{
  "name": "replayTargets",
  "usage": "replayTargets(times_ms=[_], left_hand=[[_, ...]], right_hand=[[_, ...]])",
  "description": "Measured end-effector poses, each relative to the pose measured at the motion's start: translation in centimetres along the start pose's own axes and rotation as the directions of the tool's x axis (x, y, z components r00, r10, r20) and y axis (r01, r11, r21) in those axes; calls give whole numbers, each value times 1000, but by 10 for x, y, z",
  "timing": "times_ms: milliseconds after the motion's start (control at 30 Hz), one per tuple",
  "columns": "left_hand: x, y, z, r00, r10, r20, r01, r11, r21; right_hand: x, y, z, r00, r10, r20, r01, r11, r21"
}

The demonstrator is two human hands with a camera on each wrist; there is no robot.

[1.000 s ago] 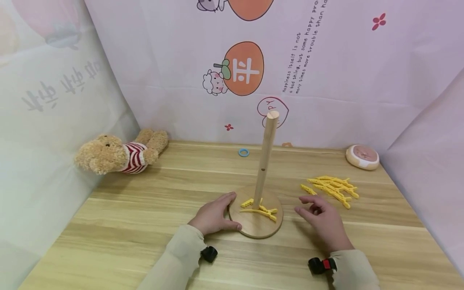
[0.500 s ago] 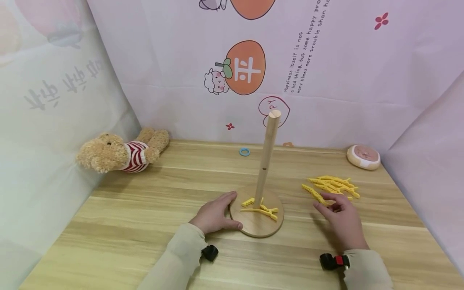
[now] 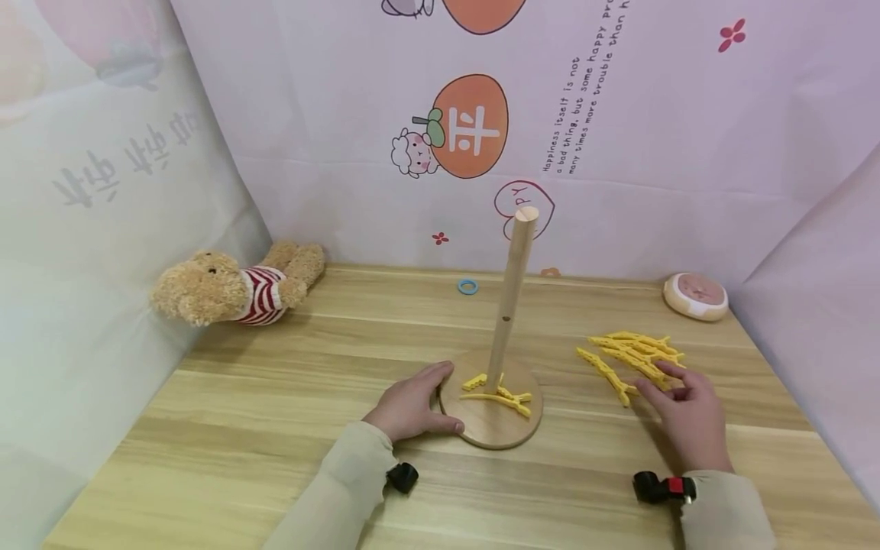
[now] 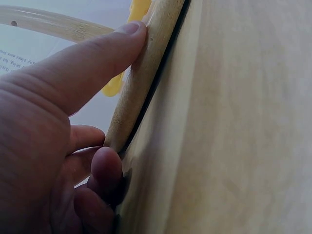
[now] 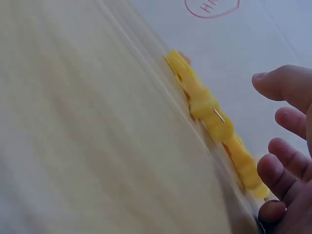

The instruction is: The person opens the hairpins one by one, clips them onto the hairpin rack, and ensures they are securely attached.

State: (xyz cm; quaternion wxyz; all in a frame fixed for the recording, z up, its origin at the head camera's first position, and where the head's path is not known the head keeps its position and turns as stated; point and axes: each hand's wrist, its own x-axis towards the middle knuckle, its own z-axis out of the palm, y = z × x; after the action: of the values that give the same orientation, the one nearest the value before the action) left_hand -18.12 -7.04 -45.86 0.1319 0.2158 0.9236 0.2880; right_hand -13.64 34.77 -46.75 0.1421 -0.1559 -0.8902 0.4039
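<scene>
A round wooden stand [image 3: 498,431] with an upright post [image 3: 513,283] stands on the table. My left hand [image 3: 414,409] grips the left edge of its base, thumb at the front, fingers farther round the rim. On the base, around the foot of the post, lie yellow alligator hair clips [image 3: 516,405]. My right hand [image 3: 687,412] is over the right side of the table, thumb and fingertips apart, by a pile of similar hair clips [image 3: 635,347]. One separate hair clip [image 3: 605,370] lies left of the pile; another yellow hair clip [image 5: 209,117] shows in the right wrist view.
A teddy bear [image 3: 206,289] in a striped sweater lies at the back left. A small blue ring [image 3: 468,286] is near the back edge. At the back right sits a rounded cream and pink object [image 3: 696,296]. Printed cloth encloses the table's back and sides.
My right hand has moved right, from beside the stand to the pile. The separate clip, touched half a second ago, now lies slightly apart from the pile. My left hand stays on the base.
</scene>
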Motion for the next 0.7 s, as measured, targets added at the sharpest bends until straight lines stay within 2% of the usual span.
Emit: replayTargets(times_ms=[333, 600, 700], left_hand=[[-1, 0, -1, 1000, 4, -2, -4, 1000, -14], [-1, 0, 0, 1000, 8, 1, -8, 1000, -19], [-2, 0, 0, 1000, 4, -1, -4, 1000, -22]], right_hand=[[15, 19, -14, 999, 7, 46, -3, 996, -89], [19, 18, -16, 991, 65, 116, -47, 988, -148], [21, 19, -17, 988, 57, 144, -33, 986, -161]])
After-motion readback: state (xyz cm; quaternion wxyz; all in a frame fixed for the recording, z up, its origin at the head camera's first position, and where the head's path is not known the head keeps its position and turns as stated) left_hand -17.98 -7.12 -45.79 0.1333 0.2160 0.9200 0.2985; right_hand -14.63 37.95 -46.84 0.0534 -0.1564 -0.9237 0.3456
